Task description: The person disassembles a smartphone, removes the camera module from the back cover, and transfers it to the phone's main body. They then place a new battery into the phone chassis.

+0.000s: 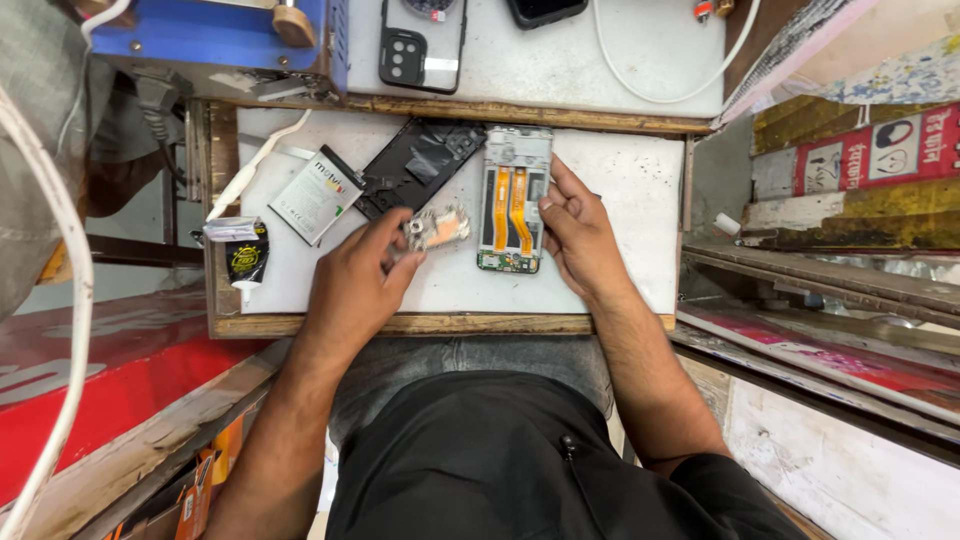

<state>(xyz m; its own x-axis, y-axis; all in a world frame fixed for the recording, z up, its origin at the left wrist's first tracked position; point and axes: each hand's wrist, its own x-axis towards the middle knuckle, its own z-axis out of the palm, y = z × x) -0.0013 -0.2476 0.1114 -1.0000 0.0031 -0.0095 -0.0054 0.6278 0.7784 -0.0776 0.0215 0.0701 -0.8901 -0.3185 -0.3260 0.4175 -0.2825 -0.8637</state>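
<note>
An opened phone body [513,200] with orange flex cables lies on the white work board [630,180]. My right hand [577,232] rests against its right edge, fingers touching the frame. My left hand [355,282] pinches a small silvery inner cover piece [437,227] just left of the phone. A black back cover [415,165] lies behind my left hand, and a white phone battery [315,193] lies to its left.
A small black glue tube [245,258] sits at the board's left edge. Farther back are a blue machine [215,35], a phone in a black case [422,45] and white cables [660,90]. Shelves with boxes stand at the right.
</note>
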